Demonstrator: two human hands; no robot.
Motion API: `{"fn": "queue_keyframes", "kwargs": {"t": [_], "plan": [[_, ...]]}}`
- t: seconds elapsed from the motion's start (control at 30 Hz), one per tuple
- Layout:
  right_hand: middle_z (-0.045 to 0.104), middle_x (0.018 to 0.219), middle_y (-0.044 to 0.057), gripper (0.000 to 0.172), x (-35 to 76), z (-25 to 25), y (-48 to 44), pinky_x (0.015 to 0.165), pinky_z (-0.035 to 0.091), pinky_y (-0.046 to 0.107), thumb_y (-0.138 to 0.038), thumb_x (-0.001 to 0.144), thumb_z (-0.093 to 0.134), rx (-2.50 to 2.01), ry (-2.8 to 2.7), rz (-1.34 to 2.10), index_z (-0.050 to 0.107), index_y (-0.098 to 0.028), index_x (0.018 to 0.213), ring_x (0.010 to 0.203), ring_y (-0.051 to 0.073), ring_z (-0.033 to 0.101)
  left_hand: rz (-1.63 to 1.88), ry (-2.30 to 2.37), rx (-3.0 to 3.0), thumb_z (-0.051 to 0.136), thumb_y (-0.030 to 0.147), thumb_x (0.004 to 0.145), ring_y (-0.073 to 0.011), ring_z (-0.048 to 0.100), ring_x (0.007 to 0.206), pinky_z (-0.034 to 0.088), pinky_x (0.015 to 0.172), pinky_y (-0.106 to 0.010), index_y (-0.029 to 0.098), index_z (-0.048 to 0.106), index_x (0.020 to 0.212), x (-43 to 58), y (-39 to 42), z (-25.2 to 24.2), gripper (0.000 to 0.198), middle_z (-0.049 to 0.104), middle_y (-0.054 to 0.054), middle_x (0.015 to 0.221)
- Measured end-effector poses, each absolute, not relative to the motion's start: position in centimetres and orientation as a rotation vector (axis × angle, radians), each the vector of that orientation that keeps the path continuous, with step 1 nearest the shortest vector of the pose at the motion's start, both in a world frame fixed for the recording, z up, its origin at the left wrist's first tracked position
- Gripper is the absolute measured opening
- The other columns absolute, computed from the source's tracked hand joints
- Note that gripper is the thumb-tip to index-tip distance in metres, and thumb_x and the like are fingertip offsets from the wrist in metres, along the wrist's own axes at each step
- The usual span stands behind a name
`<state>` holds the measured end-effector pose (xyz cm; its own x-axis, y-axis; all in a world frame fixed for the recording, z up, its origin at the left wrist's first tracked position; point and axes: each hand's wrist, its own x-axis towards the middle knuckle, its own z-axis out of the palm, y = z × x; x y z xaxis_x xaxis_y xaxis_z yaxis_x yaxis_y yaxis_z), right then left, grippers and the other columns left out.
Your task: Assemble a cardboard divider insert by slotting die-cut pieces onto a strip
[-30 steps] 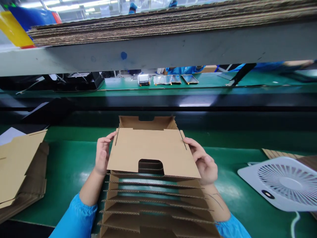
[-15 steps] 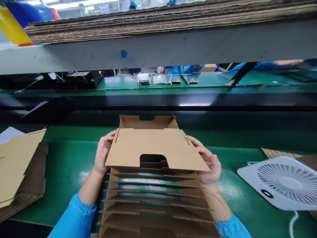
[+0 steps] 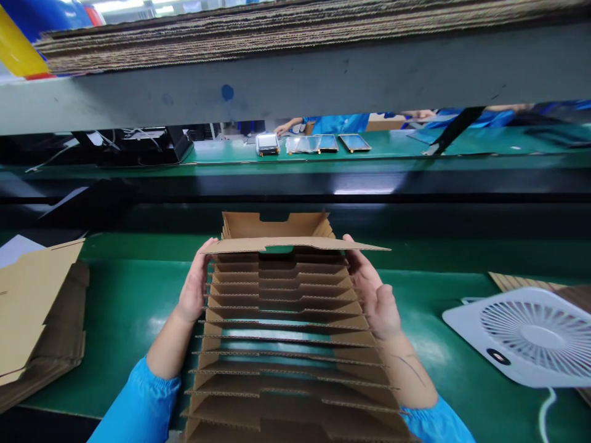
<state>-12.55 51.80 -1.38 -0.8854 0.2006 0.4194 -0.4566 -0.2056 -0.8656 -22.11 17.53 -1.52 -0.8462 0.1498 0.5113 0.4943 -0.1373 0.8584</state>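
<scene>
A brown cardboard divider point(image 3: 295, 244), seen nearly edge-on, spans between my hands near the far end of a long row of slotted cardboard dividers point(image 3: 286, 363). My left hand point(image 3: 196, 280) holds its left end with the fingertips. At its right end, my right hand point(image 3: 373, 289) grips it, and part of the divider juts out past the fingers. Beneath, long cardboard side strips point(image 3: 351, 326) cross the row and form several narrow compartments. One upright panel with a notch point(image 3: 274, 224) stands behind the held divider.
Flat cardboard pieces point(image 3: 37, 307) lie stacked at the left. A white fan point(image 3: 530, 335) with a cable rests at the right, beside more cardboard. Overhead runs a grey shelf point(image 3: 295, 92) bearing stacked cardboard point(image 3: 277, 37). Across the bench are small screens point(image 3: 354, 143) and a co-worker's blue sleeve point(image 3: 341, 123).
The held divider has tipped from showing its broad face to nearly edge-on, its near edge swinging up and away. My fingers have straightened along the sides. A co-worker's hand has appeared near the screens.
</scene>
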Motion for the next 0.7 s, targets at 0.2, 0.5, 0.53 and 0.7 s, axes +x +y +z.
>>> {"fn": "queue_keyframes", "kwargs": {"t": [0.2,0.5,0.53,0.7], "plan": [[0.037,0.179,0.0,0.084,-12.9,-2.2,52.7,0.129,0.048,0.05,-0.091,0.1,0.039,0.193,-1.752,2.065,0.055,-0.037,0.162,0.161,0.03,0.045,-2.164,-1.806,-0.737,0.051,0.079,0.102,-0.0338,0.054,0.148,0.044,0.128,-0.054,0.028,0.065,0.134,-22.8,17.4,-2.5,0.062,0.059,-0.013,0.153],[0.053,0.169,0.004,0.07,-14.5,-2.9,53.6,0.133,0.042,0.053,-0.086,0.1,0.048,0.22,-1.624,2.069,0.066,-0.034,0.143,0.156,0.029,0.052,-2.259,-1.755,-0.779,0.052,0.077,0.104,-0.0328,0.058,0.145,0.049,0.124,-0.051,0.029,0.066,0.14,-22.7,17.6,-2.7,0.062,0.059,-0.012,0.156],[0.056,0.166,0.005,0.068,-14.8,-3.1,53.7,0.133,0.042,0.053,-0.086,0.099,0.049,0.221,-1.601,2.051,0.067,-0.034,0.138,0.155,0.029,0.052,-2.249,-1.721,-0.786,0.054,0.075,0.104,-0.032,0.056,0.148,0.046,0.128,-0.051,0.029,0.067,0.139,-22.8,17.7,-2.7,0.06,0.059,-0.012,0.157],[0.059,0.163,0.008,0.07,-16.2,-4.5,54.3,0.124,0.051,0.056,-0.086,0.097,0.052,0.053,-1.627,2.145,0.064,-0.031,0.139,0.147,0.032,0.06,-2.261,-1.73,-0.72,0.06,0.077,0.1,-0.0327,0.052,0.153,0.041,0.133,-0.053,0.029,0.067,0.142,-22.8,18.2,-2.8,0.065,0.057,-0.012,0.161]]}}
